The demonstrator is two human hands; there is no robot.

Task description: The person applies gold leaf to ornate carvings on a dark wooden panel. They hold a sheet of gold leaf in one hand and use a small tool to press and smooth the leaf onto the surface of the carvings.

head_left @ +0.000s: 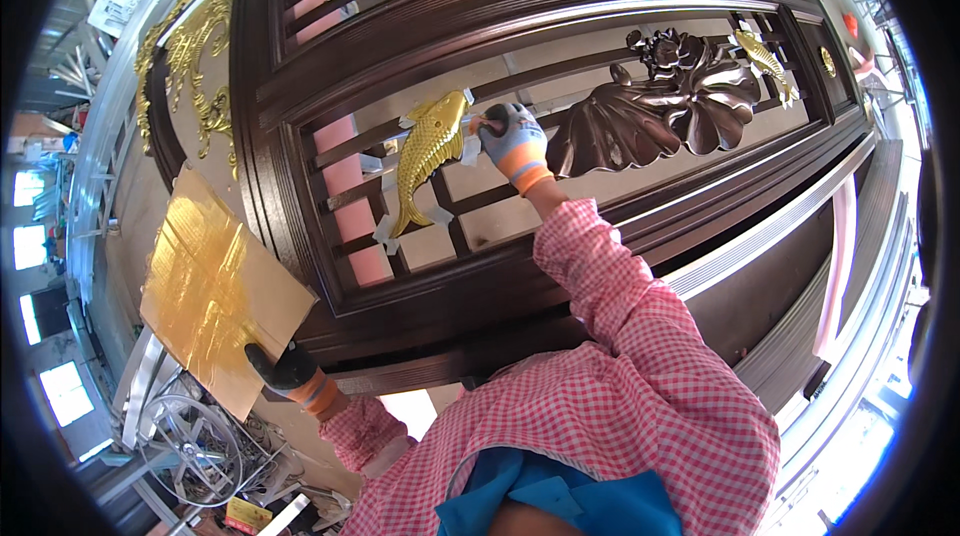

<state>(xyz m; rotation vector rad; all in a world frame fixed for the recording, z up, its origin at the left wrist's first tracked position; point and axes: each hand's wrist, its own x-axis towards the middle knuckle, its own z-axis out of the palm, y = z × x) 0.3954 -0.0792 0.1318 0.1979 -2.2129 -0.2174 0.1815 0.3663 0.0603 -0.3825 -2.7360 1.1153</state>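
Note:
My right hand (513, 141), in a grey glove with an orange cuff, is closed beside the golden fish (430, 154). Between its fingertips and the fish's right side shows a small reddish bit of something, too little to name. Grey tape pieces (384, 228) stick out around the fish on the dark brown slats. At lower left my left hand (290, 376), in a dark glove with an orange cuff, grips the corner of a cardboard sheet (215, 281). Gold paint streaks cover much of that sheet. The fingers under it are hidden.
A dark brown carved lotus (665, 111) sits right of my right hand, with a second golden fish (765, 61) beyond. Gold scrollwork (205, 66) decorates the panel at far left. A wire wheel (190, 451) and scrap lie low left. Metal profiles (860, 266) line the right.

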